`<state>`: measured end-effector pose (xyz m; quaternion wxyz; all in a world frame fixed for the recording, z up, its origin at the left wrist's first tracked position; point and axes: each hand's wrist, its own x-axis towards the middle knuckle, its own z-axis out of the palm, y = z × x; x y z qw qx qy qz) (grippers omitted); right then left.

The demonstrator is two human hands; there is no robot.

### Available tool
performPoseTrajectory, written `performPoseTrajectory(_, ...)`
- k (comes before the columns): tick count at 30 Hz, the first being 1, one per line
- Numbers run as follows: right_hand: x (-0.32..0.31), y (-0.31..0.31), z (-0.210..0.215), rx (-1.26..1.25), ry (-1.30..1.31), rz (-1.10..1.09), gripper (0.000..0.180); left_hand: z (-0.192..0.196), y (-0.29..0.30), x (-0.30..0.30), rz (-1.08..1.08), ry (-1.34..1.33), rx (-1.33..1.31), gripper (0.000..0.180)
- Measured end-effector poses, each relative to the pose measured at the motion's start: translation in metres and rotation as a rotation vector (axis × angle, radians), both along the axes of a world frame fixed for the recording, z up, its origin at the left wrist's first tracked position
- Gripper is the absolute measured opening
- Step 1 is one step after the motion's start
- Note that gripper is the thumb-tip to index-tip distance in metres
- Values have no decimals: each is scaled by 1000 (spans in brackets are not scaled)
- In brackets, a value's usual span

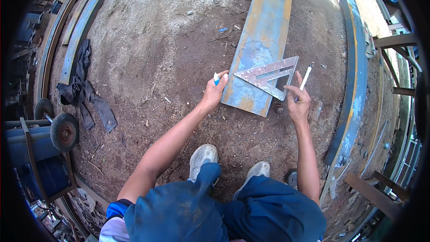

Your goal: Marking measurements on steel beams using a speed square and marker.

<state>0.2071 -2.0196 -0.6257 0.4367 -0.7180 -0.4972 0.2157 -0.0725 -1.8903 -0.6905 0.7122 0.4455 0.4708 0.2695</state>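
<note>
Metal triangle (256, 74) at 2 o'clock from view's centre, flat across near end of rusty steel plank (264, 22), point toward 9 o'clock, one side overhanging plank's edge. Right hand (299, 103) at triangle's 4 o'clock, fingers by its corner, pinching white pen (306, 78); firm grip on triangle, cannot tell. Left hand (212, 93) at triangle's 8 o'clock, beside plank edge, curled round small blue-and-white thing (217, 79). Dark cloth (80, 87) on ground, 9 o'clock.

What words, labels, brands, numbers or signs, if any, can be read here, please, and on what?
None can be read.
Triangular metal square: any markings are too small to tell.
White pen in the right hand: no legible print.
Blue-and-white item in the left hand: no legible print.
</note>
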Motion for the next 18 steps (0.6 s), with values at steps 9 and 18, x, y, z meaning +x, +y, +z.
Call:
performPoseTrajectory(9, -31, 22, -17, -47, 492, -179, 80, 2, 0, 2, -25, 0, -32, 56)
performPoseTrajectory(18, -50, 68, -25, -236, 21, -146, 97, 8, -6, -12, -68, -5, -128, 50)
